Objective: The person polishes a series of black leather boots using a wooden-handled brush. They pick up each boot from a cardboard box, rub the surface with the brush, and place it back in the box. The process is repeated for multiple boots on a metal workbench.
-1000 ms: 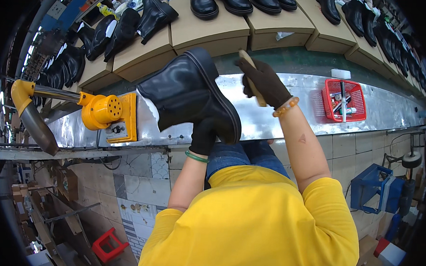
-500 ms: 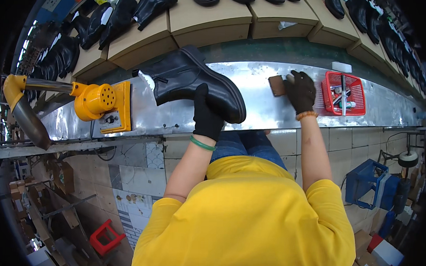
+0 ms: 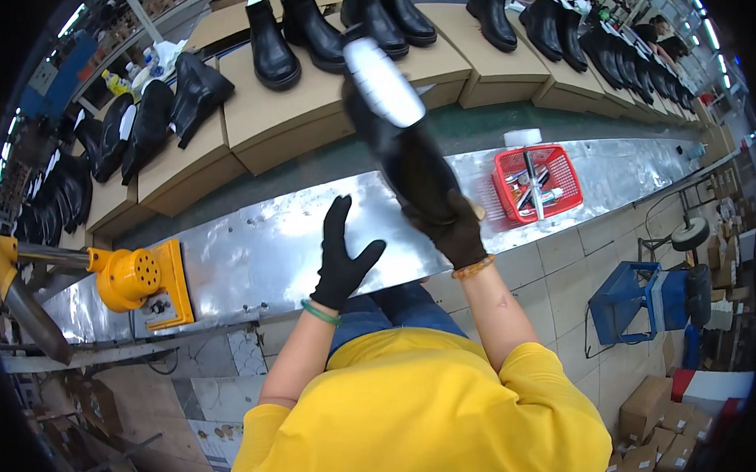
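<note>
My right hand [image 3: 447, 229], in a dark glove, grips a black leather boot [image 3: 411, 163] by its toe end. The boot hangs above the metal bench, tilted with its shaft pointing away from me, and motion blurs it. White lining or paper [image 3: 385, 83] shows at its shaft. To the left, my left hand [image 3: 343, 256], in a black glove, is held over the bench with thumb and fingers spread and nothing in it. Just right of the boot, a red plastic basket [image 3: 572, 194] of small tubes and tools rests on the bench [image 3: 251, 247].
Cardboard boxes [image 3: 285, 135] line the bench's far side, with several black boots [image 3: 272, 50] standing on them. A yellow machine with a metal arm [image 3: 131, 280] sits at the bench's left end. A blue wheeled frame [image 3: 637, 302] stands on the floor at right.
The boot has passed from my left hand to my right and swung upright, away from me. My left hand has opened. The brown block no longer shows. The view has turned.
</note>
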Demonstrator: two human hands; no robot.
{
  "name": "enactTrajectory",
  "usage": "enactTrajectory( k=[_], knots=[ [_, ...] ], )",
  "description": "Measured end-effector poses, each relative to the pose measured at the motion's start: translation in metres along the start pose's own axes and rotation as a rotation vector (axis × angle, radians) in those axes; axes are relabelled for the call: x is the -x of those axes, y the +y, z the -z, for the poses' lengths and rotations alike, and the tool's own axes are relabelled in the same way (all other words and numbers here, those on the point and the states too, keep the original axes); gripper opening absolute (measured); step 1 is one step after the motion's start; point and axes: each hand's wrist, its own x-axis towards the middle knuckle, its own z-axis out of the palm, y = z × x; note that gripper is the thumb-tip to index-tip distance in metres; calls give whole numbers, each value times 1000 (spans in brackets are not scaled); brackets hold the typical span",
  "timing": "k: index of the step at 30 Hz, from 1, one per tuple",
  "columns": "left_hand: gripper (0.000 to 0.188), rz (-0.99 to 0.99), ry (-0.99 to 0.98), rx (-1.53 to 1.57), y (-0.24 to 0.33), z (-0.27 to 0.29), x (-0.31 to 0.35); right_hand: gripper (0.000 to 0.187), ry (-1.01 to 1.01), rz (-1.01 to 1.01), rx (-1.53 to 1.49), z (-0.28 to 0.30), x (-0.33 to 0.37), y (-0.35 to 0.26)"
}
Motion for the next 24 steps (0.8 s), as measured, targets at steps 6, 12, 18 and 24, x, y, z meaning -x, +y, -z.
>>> enactTrajectory(
  k=[6, 12, 18, 24],
  knots=[
    [66, 102, -11, -859, -60, 23, 46, 47, 254, 368, -25, 32, -48, -93],
    [60, 78, -37, -997, -45, 26, 47, 55, 353, 697, 691, 77, -126, -174],
    [59, 117, -43, -976, -40, 28, 41, 78, 477, 952, 1707, 97, -207, -238],
    [58, 155, -40, -979, -43, 30, 43, 83, 808, 439, 2252, 113, -240, -240]
  ],
)
